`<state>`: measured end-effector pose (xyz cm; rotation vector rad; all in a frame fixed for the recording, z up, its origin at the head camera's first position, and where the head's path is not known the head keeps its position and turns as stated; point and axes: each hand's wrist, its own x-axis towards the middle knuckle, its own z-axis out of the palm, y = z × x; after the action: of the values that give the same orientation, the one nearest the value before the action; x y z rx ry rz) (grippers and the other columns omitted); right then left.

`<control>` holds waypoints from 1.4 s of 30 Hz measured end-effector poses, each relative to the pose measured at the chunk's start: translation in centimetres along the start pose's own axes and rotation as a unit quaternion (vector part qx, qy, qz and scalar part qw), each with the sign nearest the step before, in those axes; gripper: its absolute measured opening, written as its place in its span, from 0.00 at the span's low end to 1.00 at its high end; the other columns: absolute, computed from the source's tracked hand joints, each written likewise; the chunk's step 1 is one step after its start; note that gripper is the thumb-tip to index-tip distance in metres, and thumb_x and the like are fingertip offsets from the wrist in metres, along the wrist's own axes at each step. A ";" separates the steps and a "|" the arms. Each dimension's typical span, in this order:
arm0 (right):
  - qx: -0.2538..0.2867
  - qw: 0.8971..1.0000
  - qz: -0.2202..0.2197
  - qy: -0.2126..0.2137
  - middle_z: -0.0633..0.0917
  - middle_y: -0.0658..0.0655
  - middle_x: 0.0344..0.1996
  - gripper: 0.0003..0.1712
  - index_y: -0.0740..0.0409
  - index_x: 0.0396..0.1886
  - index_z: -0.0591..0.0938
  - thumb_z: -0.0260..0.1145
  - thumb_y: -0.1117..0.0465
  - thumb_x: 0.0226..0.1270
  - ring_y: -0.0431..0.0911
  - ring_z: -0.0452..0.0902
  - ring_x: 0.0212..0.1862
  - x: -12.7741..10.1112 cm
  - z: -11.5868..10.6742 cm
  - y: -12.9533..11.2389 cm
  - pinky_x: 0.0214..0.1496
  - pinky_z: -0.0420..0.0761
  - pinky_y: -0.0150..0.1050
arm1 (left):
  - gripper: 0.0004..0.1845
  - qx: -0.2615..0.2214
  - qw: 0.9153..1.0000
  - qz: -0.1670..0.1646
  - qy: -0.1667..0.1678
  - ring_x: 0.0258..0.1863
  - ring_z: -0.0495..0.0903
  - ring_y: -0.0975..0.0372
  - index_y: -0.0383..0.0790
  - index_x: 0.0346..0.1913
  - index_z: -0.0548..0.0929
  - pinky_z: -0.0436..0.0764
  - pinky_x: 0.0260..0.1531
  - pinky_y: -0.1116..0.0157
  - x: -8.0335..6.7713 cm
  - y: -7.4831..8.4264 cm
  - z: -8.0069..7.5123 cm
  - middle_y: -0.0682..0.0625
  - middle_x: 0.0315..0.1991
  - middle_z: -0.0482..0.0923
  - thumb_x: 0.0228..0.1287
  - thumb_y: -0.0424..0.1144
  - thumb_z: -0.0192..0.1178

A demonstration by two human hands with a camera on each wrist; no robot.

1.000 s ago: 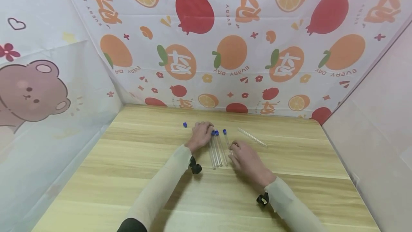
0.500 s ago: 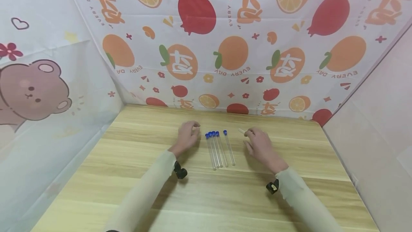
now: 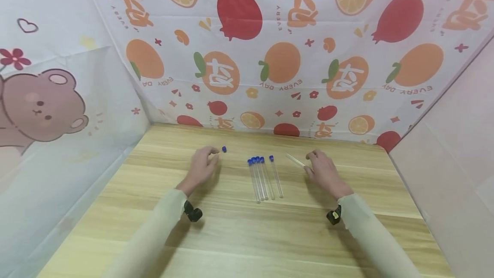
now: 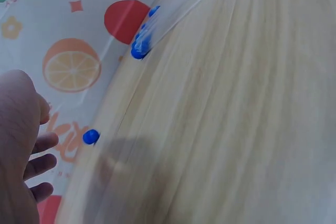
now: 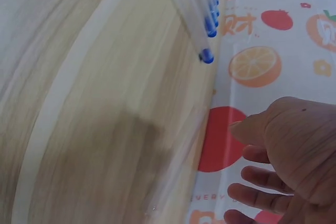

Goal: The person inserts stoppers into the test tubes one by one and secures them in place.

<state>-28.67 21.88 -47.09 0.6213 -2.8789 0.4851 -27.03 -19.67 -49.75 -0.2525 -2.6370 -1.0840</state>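
A loose blue cap (image 3: 224, 149) lies at the back of the table, just beyond the fingertips of my left hand (image 3: 200, 167). In the left wrist view that hand (image 4: 18, 150) has its fingers loosely spread, with nothing in them, and the cap (image 4: 91, 137) sits apart from it. My right hand (image 3: 325, 171) hovers over an uncapped clear test tube (image 3: 295, 159), covering its near end in the head view. The right wrist view shows the fingers relaxed and holding nothing, with the tube (image 5: 176, 161) lying on the table below.
Between the hands, several blue-capped test tubes (image 3: 262, 181) lie side by side. One more capped tube (image 3: 276, 178) lies slightly apart on their right. A fruit-print cloth wall (image 3: 251, 67) rises behind the wooden table (image 3: 247, 235).
The left hand has left the capped tubes and moved left to the loose cap. The right hand has moved right, from the rightmost capped tube to the uncapped one.
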 end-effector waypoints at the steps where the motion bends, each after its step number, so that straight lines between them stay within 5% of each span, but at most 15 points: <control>1: -0.001 1.000 0.005 -0.009 0.81 0.68 0.54 0.21 0.68 0.55 0.80 0.70 0.60 0.68 0.61 0.77 0.57 0.0 0.0 0.2 0.58 0.80 0.60 | 0.13 0.001 1.000 0.000 0.001 0.58 0.77 0.40 0.29 0.53 0.80 0.72 0.65 0.41 -0.2 -0.1 -0.2 0.33 0.54 0.83 0.73 0.34 0.55; 21: 0.001 0.996 0.030 -0.081 0.79 0.71 0.54 0.20 0.73 0.53 0.80 0.68 0.61 0.69 0.64 0.76 0.57 0.2 0.9 2.3 0.61 0.81 0.60 | 0.12 0.025 0.999 -0.007 0.018 0.57 0.78 0.38 0.28 0.52 0.80 0.75 0.60 0.39 -3.7 -2.3 -3.0 0.31 0.53 0.82 0.70 0.31 0.56; 42: 0.019 0.994 0.034 -0.106 0.81 0.64 0.42 0.13 0.69 0.46 0.83 0.67 0.62 0.70 0.53 0.78 0.43 0.2 2.1 2.6 0.50 0.83 0.52 | 0.12 0.030 0.999 -0.025 0.008 0.57 0.77 0.38 0.29 0.52 0.80 0.73 0.61 0.38 -4.1 -3.4 -3.8 0.31 0.54 0.82 0.71 0.31 0.57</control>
<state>-30.17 23.35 -49.70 0.6156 -3.1076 0.5140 -23.35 -24.97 -50.66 -0.1649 -2.6696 -1.0151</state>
